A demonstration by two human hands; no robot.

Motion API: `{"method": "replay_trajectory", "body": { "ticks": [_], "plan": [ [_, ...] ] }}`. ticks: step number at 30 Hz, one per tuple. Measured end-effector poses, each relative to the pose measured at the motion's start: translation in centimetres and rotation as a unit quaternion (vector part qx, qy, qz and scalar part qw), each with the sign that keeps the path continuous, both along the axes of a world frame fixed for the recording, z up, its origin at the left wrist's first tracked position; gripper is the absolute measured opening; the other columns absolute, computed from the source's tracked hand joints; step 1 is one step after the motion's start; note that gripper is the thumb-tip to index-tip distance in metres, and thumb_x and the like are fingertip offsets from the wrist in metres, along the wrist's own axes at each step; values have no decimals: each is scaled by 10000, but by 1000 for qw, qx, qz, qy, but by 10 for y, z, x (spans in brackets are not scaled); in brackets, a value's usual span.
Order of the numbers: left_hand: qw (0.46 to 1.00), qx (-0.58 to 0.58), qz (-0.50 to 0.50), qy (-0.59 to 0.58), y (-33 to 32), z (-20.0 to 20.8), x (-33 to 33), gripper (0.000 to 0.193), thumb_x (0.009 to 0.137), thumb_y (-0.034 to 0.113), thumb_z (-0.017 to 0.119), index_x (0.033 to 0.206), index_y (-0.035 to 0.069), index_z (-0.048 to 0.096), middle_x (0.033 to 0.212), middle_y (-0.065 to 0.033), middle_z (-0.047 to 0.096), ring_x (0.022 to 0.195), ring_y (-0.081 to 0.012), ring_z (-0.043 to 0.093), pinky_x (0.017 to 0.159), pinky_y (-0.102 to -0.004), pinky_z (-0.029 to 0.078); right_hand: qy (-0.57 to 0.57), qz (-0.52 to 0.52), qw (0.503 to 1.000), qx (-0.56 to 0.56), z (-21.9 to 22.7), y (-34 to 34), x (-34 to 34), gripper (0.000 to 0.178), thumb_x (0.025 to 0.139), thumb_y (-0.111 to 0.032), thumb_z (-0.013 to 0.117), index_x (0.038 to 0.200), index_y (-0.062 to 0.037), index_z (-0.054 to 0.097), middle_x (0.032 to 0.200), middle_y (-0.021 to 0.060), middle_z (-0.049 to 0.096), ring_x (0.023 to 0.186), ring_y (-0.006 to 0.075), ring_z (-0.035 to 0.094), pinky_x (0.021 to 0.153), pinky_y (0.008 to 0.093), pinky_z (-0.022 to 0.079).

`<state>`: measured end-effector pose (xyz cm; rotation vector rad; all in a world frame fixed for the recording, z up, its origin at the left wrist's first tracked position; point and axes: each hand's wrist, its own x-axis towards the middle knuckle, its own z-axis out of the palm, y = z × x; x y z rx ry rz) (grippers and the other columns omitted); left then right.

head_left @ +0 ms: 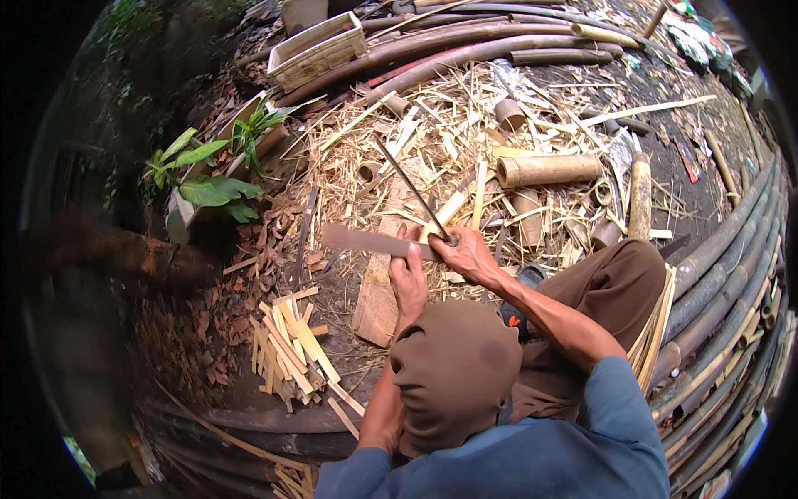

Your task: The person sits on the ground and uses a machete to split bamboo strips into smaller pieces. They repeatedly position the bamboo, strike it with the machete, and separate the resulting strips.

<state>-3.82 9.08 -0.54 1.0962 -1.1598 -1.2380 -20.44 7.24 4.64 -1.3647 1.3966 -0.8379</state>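
Note:
My left hand (409, 283) is closed on a flat grey-brown strip (366, 240), thumb across its face. The strip points left and its far end is blurred; its material is unclear. My right hand (467, 256) meets the strip's right end. It is closed around the near end of a long, thin, dark blade-like tool (409, 183), which slants away up and to the left. Under the hands lies a worn wooden plank (378, 303). Pale split bamboo (451, 208) lies just beyond my right hand.
Bamboo shavings (440, 116) cover the ground ahead, with a cut bamboo section (553, 170) among them. A pile of slats (291, 345) lies at left. Bamboo poles (715, 283) line the right side; others lie beyond, by a cream trough (320, 54). A leafy plant (212, 191) grows left.

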Motion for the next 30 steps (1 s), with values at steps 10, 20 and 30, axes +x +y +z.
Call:
{"method": "replay_trajectory", "body": {
  "ticks": [10,20,30],
  "plan": [
    [972,235,2,20,13,43,20,182,946,104,518,1097,9,484,701,-4,464,535,-76,442,448,-252,408,343,161,912,-160,-12,7,-17,264,771,-281,681,912,-64,627,653,106,652,563,279,634,502,439,501],
    [988,136,-18,-67,69,55,30,226,963,211,518,1042,9,581,681,-46,535,493,-117,486,443,-270,407,377,-48,925,32,-62,-78,-126,256,848,-213,633,1086,-126,674,711,52,651,484,113,533,414,312,444],
    [961,253,5,109,26,83,20,256,1037,308,393,1111,74,465,607,-46,484,433,-128,470,385,-285,444,325,149,905,-229,-18,2,-5,186,720,-225,715,889,-163,670,597,37,627,489,170,587,499,428,485]
  ]
}}
